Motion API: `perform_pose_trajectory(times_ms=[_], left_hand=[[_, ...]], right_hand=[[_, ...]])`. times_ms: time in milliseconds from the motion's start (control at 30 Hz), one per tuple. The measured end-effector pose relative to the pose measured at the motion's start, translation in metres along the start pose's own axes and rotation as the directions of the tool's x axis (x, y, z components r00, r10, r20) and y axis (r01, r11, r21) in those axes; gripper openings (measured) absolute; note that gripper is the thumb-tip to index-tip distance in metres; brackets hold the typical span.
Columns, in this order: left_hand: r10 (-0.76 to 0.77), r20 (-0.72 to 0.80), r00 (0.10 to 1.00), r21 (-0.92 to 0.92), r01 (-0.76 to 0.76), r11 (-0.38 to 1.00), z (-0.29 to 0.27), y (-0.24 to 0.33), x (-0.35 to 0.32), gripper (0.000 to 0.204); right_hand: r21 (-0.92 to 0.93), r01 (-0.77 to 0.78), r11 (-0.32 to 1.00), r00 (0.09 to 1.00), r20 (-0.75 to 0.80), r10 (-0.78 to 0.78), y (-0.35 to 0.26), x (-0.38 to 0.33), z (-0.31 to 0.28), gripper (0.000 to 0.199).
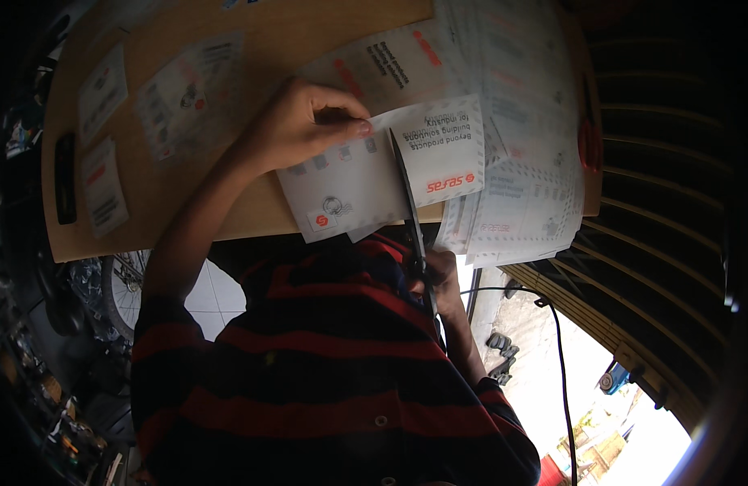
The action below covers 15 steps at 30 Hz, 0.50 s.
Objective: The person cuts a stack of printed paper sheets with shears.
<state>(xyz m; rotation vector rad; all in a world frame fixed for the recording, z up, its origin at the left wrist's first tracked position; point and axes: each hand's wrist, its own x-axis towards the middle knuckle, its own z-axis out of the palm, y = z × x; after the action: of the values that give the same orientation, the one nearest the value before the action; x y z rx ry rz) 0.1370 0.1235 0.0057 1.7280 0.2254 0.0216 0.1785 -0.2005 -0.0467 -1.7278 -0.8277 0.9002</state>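
Observation:
A white printed sheet [374, 180] with red and black print is held over the near edge of the wooden table [252, 215]. My left hand [305, 121] pinches its far edge between thumb and fingers. Long dark scissors [410, 194] are gripped low in my right hand [441, 279], close to my striped shirt. Their blades reach up across the sheet, pointing away from me, and a cut line parts the right piece from the larger left piece. The scissors' handles are mostly hidden by my fingers.
Piles of thin printed sheets [528, 121] cover the table's right side. Another printed sheet [382, 69] lies beyond my hands. Smaller cut pieces [105, 186] rest at the left, near a dark slot [65, 178]. Below are a bicycle wheel [121, 296] and a black cable [562, 356].

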Motion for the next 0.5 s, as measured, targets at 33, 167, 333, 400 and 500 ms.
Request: perform_pose_trajectory(times_ms=[33,167,333,400,500], left_hand=[[-0.018,0.007,1.000,-0.008,0.018,1.000,-0.001,0.001,0.000,0.015],[-0.100,0.034,0.994,-0.036,0.101,0.994,-0.004,0.003,0.000,0.015],[-0.080,0.078,0.994,0.002,0.080,0.997,-0.002,0.002,0.000,0.016],[-0.065,0.085,0.994,-0.003,0.065,0.998,0.000,-0.001,0.001,0.017],[-0.055,0.088,0.995,-0.020,0.057,0.998,0.001,-0.002,0.001,0.018]], right_hand=[[-0.001,-0.013,1.000,1.000,-0.012,0.013,-0.002,0.000,0.000,0.067],[0.037,-0.026,0.999,0.999,-0.030,0.027,-0.008,0.001,0.002,0.069],[0.066,-0.023,0.998,0.999,0.040,0.021,-0.008,0.001,-0.003,0.073],[0.066,-0.015,0.998,1.000,0.027,0.013,-0.009,0.003,-0.003,0.074],[0.111,-0.016,0.994,1.000,0.014,0.015,-0.002,0.000,-0.002,0.064]])
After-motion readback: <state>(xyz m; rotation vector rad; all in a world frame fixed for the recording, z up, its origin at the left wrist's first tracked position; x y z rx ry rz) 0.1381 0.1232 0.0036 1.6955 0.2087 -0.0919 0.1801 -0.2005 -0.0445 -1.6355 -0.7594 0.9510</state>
